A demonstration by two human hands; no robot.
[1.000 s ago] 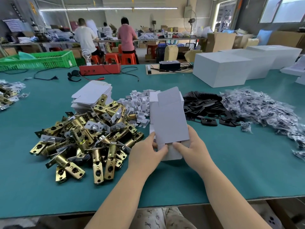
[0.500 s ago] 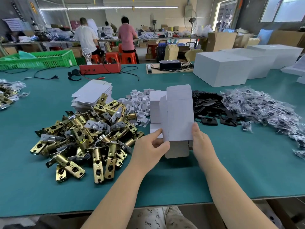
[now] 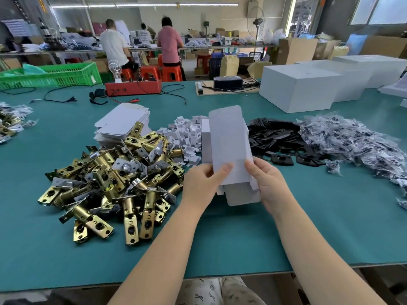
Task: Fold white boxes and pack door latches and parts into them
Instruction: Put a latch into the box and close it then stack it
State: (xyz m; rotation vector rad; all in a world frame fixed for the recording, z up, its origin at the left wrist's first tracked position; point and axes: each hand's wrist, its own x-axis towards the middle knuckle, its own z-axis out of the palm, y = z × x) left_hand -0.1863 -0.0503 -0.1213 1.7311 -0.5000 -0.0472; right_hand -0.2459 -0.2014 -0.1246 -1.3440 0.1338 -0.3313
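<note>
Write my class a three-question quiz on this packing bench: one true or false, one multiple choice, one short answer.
1. True or false: both hands, left hand and right hand, hold the box.
2. What lies directly left of the hands? A) black plates B) latches C) green crate
3. Which flap of the box is not yet folded shut at the near end?

Key
1. True.
2. B, the latches; the black plates lie on the right, the green crate at the far left.
3. The bottom flap, hanging open.
</note>
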